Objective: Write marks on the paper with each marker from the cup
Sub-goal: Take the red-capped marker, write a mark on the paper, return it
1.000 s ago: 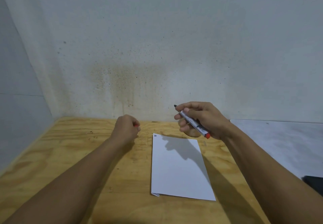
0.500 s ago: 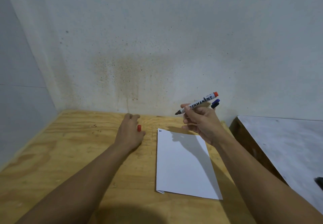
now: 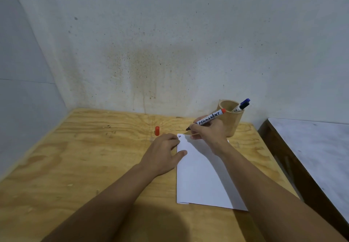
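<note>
A white sheet of paper (image 3: 202, 177) lies on the wooden table (image 3: 75, 158), with two small dark marks at its top left corner. My right hand (image 3: 209, 134) grips an uncapped white marker (image 3: 209, 118) with a red end, its dark tip just above the paper's top edge. My left hand (image 3: 164, 153) rests flat on the paper's left edge, fingers spread. The red cap (image 3: 157, 130) stands upright on the table beyond my left hand. A tan cup (image 3: 233, 121) behind my right hand holds two more markers (image 3: 242, 105), blue and black capped.
A grey stained wall rises right behind the table. To the right, across a dark gap, stands a second white-topped table (image 3: 317, 151). The table's left side meets another wall.
My left hand set the red cap upright on the table and moved right onto the paper's edge. My right hand lowered the marker toward the paper's top. The cup came into view.
</note>
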{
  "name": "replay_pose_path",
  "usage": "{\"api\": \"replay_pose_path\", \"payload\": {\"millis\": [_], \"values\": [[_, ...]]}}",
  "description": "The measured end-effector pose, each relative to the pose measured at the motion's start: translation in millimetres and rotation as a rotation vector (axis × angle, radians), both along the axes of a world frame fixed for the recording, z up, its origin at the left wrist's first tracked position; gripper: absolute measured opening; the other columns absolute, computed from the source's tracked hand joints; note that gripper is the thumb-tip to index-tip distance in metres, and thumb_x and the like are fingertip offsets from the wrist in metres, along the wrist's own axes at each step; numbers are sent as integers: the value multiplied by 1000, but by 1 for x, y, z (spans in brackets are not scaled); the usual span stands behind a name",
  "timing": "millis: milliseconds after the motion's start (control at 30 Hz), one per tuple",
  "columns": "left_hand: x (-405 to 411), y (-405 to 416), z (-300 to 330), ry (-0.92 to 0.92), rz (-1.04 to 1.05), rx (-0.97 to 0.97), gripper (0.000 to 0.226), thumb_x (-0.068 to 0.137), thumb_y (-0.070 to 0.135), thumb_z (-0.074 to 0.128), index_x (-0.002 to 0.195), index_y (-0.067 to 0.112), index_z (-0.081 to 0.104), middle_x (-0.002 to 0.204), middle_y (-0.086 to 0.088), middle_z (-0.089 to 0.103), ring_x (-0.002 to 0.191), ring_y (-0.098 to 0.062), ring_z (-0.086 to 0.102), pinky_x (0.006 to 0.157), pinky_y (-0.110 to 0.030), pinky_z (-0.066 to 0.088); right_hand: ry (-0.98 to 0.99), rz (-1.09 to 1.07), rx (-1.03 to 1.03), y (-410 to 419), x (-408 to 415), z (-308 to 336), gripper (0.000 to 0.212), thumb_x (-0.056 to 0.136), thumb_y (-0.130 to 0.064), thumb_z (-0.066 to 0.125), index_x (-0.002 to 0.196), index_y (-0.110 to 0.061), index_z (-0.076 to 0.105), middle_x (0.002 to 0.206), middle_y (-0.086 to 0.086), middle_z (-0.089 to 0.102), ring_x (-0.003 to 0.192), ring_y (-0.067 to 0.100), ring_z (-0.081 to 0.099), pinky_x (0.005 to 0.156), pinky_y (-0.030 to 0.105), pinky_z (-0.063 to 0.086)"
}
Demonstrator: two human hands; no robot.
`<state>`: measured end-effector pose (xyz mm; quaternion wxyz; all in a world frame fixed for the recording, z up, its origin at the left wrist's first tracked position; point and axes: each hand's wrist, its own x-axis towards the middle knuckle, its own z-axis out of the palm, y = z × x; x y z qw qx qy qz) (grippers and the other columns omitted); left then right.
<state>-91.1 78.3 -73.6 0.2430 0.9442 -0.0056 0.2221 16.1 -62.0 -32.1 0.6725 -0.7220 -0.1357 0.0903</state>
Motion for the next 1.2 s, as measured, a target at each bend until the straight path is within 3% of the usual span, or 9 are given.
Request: {"api": "replay_pose_path", "payload": {"millis": [100,167,300,467,633,767,1033,1200], "values": [[1,0,-2,-14,13,14,44,81,40,66,108,5,69,115,-5,67,107,-16,57,90,-26,42,-49,4,-60,8,1,-8,9,73,5,72,76,-2,66,69,11,66,67,20,67,65,40,61],[2,1,-2,-15,13,20,46,80,41,66,109,7,69,115,-4,67,107,-16,57,91,-27,44,-87,-13,-95,11,1,-14,10,72,3,71,69,-4,66,66,9,67,65,18,67,67,38,59],[2,2,-4,-2,16,-1,48,80,43,66,114,10,67,118,-2,65,108,-14,56,90,-25,42,-99,-48,-85,13,-3,-24,5,75,6,70,77,9,66,65,13,67,56,13,66,59,28,58],[4,2,-3,12,24,-18,45,79,44,66,113,13,68,115,0,65,105,-13,55,87,-24,42,-113,-37,-90,10,-1,-28,8,76,3,74,74,-2,68,69,13,69,63,21,70,60,30,59],[5,1,-3,17,52,-39,46,80,44,65,113,12,68,116,0,64,105,-13,56,87,-25,44,-130,-20,-103,10,2,-32,6,76,-2,75,75,-2,69,71,16,70,67,28,71,65,39,62],[4,1,-2,26,55,-52,47,80,44,66,113,12,68,117,-1,64,104,-13,57,89,-32,51,-129,-13,-99,11,4,-34,11,75,-3,77,70,-9,70,71,15,71,71,33,72,68,44,63],[4,0,-1,29,53,-43,48,80,44,66,115,11,67,119,-2,64,106,-13,56,91,-33,50,-159,-13,-117,10,2,-32,6,78,-2,77,80,0,71,77,14,72,72,23,72,63,27,61],[3,0,-1,22,50,-39,47,80,44,66,113,10,68,118,-3,65,106,-14,57,90,-33,50,-172,-12,-137,10,4,-36,9,77,-5,78,75,-8,70,78,12,73,78,26,74,71,38,63]]}}
